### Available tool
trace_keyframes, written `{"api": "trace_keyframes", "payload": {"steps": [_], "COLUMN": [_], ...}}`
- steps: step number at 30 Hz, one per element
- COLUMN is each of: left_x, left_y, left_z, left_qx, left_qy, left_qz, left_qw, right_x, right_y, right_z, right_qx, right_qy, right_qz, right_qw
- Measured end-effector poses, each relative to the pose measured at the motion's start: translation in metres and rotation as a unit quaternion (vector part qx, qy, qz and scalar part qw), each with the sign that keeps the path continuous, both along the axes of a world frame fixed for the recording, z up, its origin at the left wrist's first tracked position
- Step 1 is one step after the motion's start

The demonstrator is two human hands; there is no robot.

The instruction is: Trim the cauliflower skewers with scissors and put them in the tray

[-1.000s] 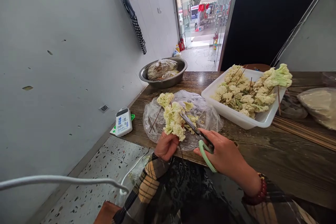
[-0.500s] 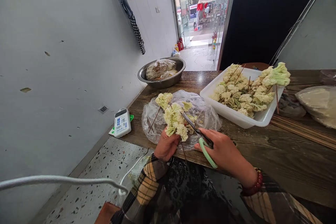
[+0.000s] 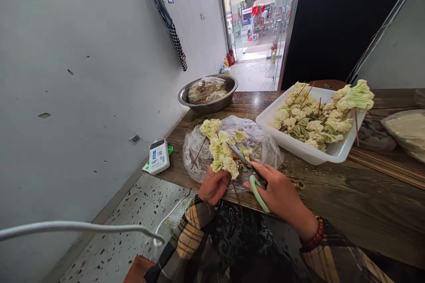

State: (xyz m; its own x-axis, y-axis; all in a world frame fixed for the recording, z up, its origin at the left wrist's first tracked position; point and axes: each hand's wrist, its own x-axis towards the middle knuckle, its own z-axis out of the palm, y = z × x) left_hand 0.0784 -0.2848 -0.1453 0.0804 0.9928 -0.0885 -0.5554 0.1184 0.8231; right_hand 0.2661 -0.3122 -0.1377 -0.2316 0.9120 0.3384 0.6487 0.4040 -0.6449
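Observation:
My left hand (image 3: 215,184) is closed round the bottom of a cauliflower skewer (image 3: 223,154), held upright over a clear plastic bag (image 3: 265,148) spread on the wooden table (image 3: 348,194). My right hand (image 3: 277,190) grips green-handled scissors (image 3: 254,177), their blades reaching into the florets from the right. More florets (image 3: 210,126) and a thin wooden stick (image 3: 198,153) lie on the bag.
A white tray (image 3: 327,152) of cauliflower skewers stands at the right. A steel bowl (image 3: 207,93) with bagged food sits at the back left. A small white device (image 3: 158,155) rests on the table's left corner. Bagged items (image 3: 405,130) and loose sticks (image 3: 385,163) lie far right.
Both hands have shifted a little with the view. The scissors stay at the florets of the held skewer; the grips are the same.

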Motion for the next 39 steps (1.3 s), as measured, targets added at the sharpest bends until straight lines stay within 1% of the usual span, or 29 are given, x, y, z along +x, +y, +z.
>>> {"api": "trace_keyframes", "payload": {"steps": [10,18,22,25,29,31,32,35,37,39], "left_x": [0.006,0.003,0.000,-0.001,0.001,0.002,0.003,0.005,0.007,0.007], "left_y": [0.000,0.005,0.006,0.006,0.005,0.004,0.004,0.003,0.002,0.001], "left_z": [0.002,-0.004,-0.003,-0.003,-0.004,-0.005,-0.005,-0.006,-0.006,-0.006], "left_qx": [0.012,0.012,-0.004,-0.002,0.007,0.008,0.007,0.005,0.010,0.018], "left_qy": [0.001,-0.013,-0.029,-0.030,-0.031,-0.035,-0.038,-0.044,-0.048,-0.051], "left_qz": [0.000,0.020,0.030,0.027,0.022,0.022,0.022,0.014,0.006,-0.003], "left_qw": [1.000,1.000,0.999,0.999,0.999,0.999,0.999,0.999,0.999,0.999], "right_x": [-0.002,0.005,0.013,0.020,0.029,0.033,0.034,0.032,0.028,0.024], "right_y": [0.002,0.005,0.002,0.001,0.002,0.002,0.002,-0.001,-0.003,-0.003], "right_z": [-0.004,-0.007,-0.003,0.002,0.008,0.011,0.012,0.013,0.011,0.008], "right_qx": [0.000,-0.007,-0.022,-0.031,-0.074,-0.125,-0.158,-0.248,-0.279,-0.291], "right_qy": [0.026,0.022,0.017,0.026,0.083,0.142,0.181,0.312,0.367,0.387], "right_qz": [0.016,0.014,0.001,-0.016,-0.046,-0.056,-0.050,-0.016,-0.008,-0.004], "right_qw": [1.000,1.000,1.000,0.999,0.993,0.980,0.969,0.917,0.887,0.875]}}
